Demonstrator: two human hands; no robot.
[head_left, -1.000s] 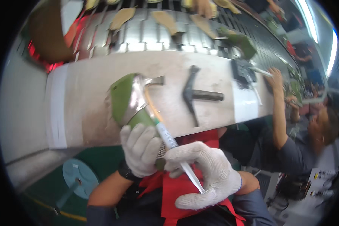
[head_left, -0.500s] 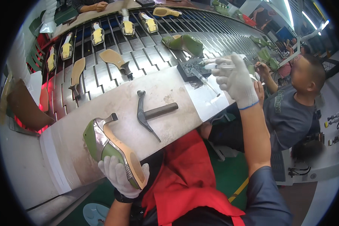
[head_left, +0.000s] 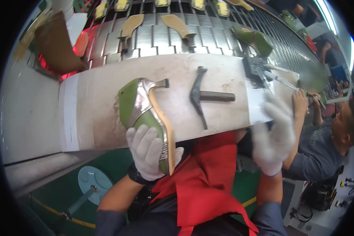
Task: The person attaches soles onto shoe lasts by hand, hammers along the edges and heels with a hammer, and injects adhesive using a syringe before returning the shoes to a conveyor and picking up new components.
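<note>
My left hand (head_left: 147, 153), in a white glove, is wrapped around the toe end of a green and silver heeled shoe (head_left: 139, 100). The shoe lies on its side, tan sole facing right, heel pointing away from me. At the table's right front edge is my gloved right hand (head_left: 273, 137), blurred by motion, thumb and fingers apart with nothing visible in them. Between the hands a hammer (head_left: 196, 96) with a dark head and wooden handle rests on the worktable (head_left: 102, 106). A black tray (head_left: 252, 70) with slender, pale-handled tools (head_left: 280, 79) lies beyond my right hand.
Beyond the table runs a slatted metal conveyor (head_left: 157, 39) with tan heeled soles (head_left: 177, 25), yellow-padded pieces and another green shoe (head_left: 255, 41). A co-worker (head_left: 322, 137) sits close on the right, hands near the table. A brown curved panel (head_left: 57, 43) stands far left.
My right hand has drawn back from the black tray toward me; the slender tool seen at its fingers is no longer there. My left hand still holds the shoe. The view has shifted.
</note>
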